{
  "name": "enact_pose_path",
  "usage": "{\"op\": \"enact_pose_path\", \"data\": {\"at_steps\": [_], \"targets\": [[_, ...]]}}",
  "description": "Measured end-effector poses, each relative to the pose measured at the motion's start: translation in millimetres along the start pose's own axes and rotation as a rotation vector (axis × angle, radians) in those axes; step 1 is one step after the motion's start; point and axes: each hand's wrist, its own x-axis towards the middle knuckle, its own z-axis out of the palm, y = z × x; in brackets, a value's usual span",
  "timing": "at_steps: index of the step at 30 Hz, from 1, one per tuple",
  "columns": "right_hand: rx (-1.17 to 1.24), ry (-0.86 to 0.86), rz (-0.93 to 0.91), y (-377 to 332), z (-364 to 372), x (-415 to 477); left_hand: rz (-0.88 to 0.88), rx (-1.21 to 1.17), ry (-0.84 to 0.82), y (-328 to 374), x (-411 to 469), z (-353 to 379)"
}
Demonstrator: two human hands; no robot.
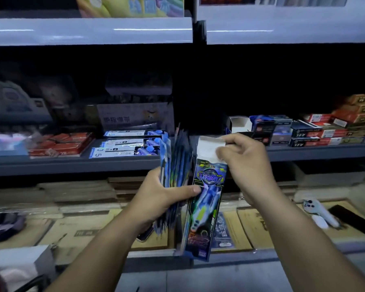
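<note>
A shop, metal shelves (dimly lit), rows of boxed goods, flattened cartons below

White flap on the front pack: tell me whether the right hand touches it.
Touching. The head view shows the right hand pinching the white flap between thumb and fingers.

Left hand is gripping a fanned stack of blue packs, thumb pressing the front pack; right hand is pinching its white top flap before the shelf.
</note>
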Motion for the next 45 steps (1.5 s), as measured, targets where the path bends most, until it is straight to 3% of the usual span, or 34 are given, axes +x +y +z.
{"op": "enact_pose_path", "data": {"at_steps": [9, 13, 19, 32, 45], "targets": [[-0.151, -0.091, -0.031, 12.2, -2.4, -12.1, -0.084, -0.126, -0.040, -10.8, -2.6, 1.8], [-0.233, -0.195, -0.150, 2.1, -2.0, -21.6, -0.109, -0.175, -0.071, -14.5, -7.9, -0.3], [-0.240, -0.298, -0.117, -1.9, 1.4, -25.6, -0.113, -0.110, -0.222, -16.5, -16.3, -7.1], [-0.038, -0.260, -0.012, 0.2, -5.1, -19.3, -0.134, -0.134, -0.288, -20.3, -11.2, -2.8], [0.050, -0.182, 0.018, 5.4, 4.0, -18.6, -0.178, -0.212, -0.204, -24.3, -8.5, -3.9]]}}
